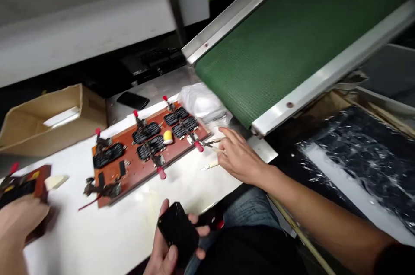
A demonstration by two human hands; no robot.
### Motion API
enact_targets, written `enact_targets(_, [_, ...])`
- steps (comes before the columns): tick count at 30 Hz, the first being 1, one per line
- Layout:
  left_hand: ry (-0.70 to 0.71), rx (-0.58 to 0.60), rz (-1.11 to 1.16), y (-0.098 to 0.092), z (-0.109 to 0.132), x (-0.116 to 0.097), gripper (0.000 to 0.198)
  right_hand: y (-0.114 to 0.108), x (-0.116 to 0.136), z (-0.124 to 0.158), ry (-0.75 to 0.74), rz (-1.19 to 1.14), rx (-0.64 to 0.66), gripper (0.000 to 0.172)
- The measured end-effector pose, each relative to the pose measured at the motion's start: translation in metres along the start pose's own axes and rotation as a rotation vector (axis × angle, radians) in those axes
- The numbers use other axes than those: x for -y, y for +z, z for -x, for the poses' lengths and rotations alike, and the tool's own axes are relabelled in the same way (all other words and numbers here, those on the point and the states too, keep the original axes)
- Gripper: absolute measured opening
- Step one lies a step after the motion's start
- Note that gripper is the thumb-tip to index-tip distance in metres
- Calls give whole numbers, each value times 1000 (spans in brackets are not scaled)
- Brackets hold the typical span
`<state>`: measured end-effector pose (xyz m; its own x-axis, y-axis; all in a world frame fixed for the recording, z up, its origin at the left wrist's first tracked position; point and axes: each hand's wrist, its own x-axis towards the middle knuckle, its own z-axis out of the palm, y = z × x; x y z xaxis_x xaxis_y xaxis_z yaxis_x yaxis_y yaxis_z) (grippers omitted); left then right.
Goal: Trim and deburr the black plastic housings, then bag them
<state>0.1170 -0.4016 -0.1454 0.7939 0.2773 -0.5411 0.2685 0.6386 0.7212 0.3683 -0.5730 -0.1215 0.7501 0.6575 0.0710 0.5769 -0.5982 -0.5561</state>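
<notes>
My left hand point(164, 253) wraps round a black rectangular plastic part point(179, 229), low over the front edge of the table. At the right end of the red-brown fixture board point(177, 149), my right hand point(235, 154) has its fingers round the handles of small pliers point(212, 142). The pliers' tips lie close to a red-tipped toggle clamp point(196, 143). Just left of that hand, a craft knife point(210, 165) rests on the white tabletop. Black moulded parts point(151, 147) sit on the board under several clamps, with a yellow roll point(167, 137) between them.
A co-worker's hand point(22, 219) works at a second fixture point(40, 180) on the left. Behind stand a cardboard box point(94, 115) and a phone point(132, 100). Plastic bags point(204, 102) lie below the green conveyor belt point(275, 46). On the right is a plastic-covered stack point(363, 158).
</notes>
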Motion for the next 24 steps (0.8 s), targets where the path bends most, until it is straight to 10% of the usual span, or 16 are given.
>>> enact_targets(8, [192,52,193,-17,24,-7,90,17,45,52,-79,-1101,685,38])
enact_targets(16, [265,42,316,-23,43,-8,93,25,98,55,-601,-323,460,51])
enact_targets(24, [184,7,378,-24,51,-5,90,13,127,43,-768,-138,280,31])
